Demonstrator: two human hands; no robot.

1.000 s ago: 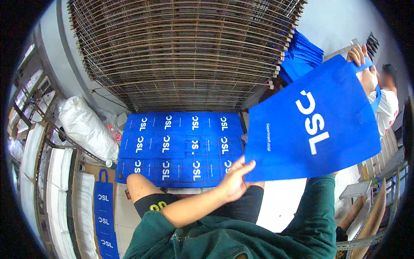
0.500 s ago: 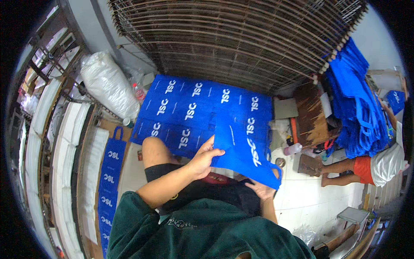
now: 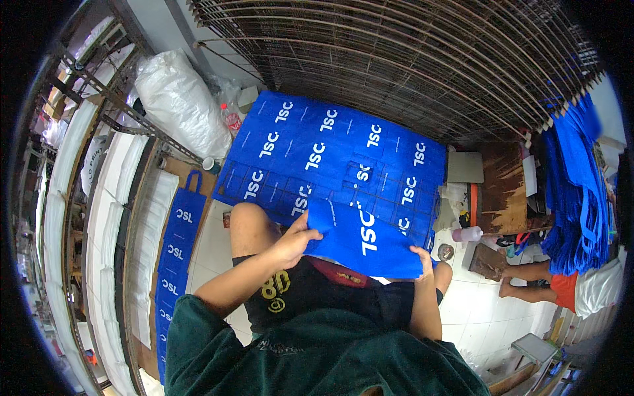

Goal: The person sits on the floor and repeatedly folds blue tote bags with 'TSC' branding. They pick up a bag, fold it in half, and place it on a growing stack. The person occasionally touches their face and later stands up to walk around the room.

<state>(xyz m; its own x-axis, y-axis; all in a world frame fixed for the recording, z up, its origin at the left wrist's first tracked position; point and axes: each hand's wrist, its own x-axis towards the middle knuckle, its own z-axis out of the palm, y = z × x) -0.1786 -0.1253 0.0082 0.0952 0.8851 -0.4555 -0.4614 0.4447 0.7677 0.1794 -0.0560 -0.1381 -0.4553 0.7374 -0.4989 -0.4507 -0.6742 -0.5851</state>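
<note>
A blue fabric bag [image 3: 360,245] with white printing is stretched between my hands above my lap. Its left end is pinched between the thumb and fingers of my left hand [image 3: 290,244]. At its right edge my right hand [image 3: 422,263] grips the cloth, thumb on top. Just beyond it, several similar printed blue bags [image 3: 314,155] lie side by side on a wire rack tray, forming one flat blue surface. The held bag overlaps the near edge of that layer. No handle shows on the held piece.
A stack of wire rack trays [image 3: 409,59] rises beyond the bags. Blue bags [image 3: 578,191] hang at the right, near a person in orange shorts [image 3: 564,289]. More blue bags [image 3: 177,251] lie on cardboard at the left, beside a white plastic sack [image 3: 178,102]. A pinkish bottle [image 3: 467,234] lies at the right.
My right hand has come up from below the bag and closed on its right edge. The bag's handle end no longer shows. My left hand keeps its pinch. The whole view has shifted.
</note>
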